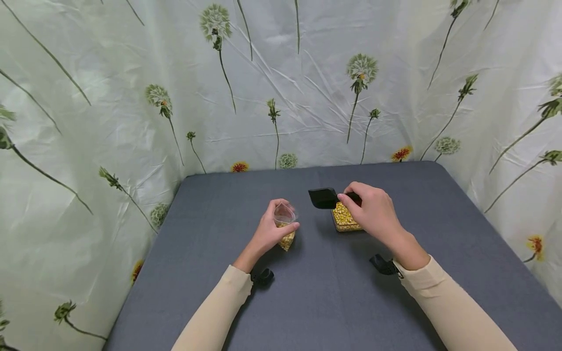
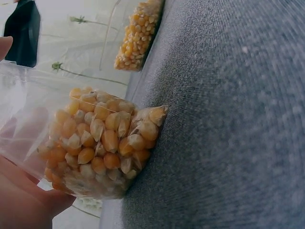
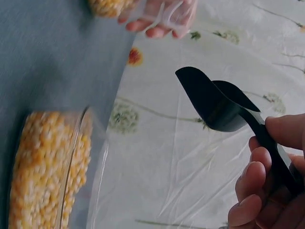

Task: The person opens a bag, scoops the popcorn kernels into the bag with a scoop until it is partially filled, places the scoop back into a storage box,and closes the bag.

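Observation:
My left hand point(image 1: 269, 228) grips a clear plastic bag point(image 1: 286, 239) near its open mouth, thumb on the near side. Corn kernels point(image 2: 100, 138) fill the bag's lower part, its bottom corner right at the tabletop. In my right hand point(image 1: 373, 209) is the handle of a black scoop point(image 1: 322, 198), held up with its bowl pointing left toward the bag. The right wrist view shows fingers wrapped round that handle. Below the scoop and right hand stands a clear rectangular container point(image 1: 347, 227) of corn kernels, partly hidden by the hand.
A dark grey cloth covers the table point(image 1: 307, 297). Behind and at the sides hangs a pale curtain point(image 1: 307, 87) printed with dandelions. Black wrist straps with small devices point(image 1: 263, 277) sit on both wrists, close over the table.

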`<state>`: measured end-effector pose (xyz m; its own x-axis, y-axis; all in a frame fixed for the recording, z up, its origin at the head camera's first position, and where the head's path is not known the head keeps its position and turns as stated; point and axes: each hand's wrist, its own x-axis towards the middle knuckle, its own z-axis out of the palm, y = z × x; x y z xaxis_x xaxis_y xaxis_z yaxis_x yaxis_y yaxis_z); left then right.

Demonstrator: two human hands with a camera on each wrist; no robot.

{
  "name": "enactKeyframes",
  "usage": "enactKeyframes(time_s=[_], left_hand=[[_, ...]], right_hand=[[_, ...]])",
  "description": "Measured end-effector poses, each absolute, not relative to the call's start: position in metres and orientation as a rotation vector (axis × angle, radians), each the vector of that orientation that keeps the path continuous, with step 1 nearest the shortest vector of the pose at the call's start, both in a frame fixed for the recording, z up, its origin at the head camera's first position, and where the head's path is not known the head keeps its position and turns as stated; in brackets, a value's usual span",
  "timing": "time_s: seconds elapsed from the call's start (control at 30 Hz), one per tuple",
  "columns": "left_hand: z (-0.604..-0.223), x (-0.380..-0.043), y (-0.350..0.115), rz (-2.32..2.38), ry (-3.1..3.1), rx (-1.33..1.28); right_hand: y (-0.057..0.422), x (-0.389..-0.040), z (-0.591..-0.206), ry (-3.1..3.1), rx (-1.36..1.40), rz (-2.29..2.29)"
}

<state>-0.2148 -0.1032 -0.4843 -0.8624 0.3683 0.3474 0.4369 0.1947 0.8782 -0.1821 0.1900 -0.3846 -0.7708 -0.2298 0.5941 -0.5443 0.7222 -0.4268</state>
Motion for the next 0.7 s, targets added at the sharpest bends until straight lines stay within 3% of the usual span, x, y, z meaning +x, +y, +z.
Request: enactKeyframes(time_s=[0.7], left_hand=[[-0.484, -0.214, -0.104, -1.799, -2.389, -0.812]], right_hand=[[0.236, -0.194, -0.395, -2.598, 0.383, 0.769]])
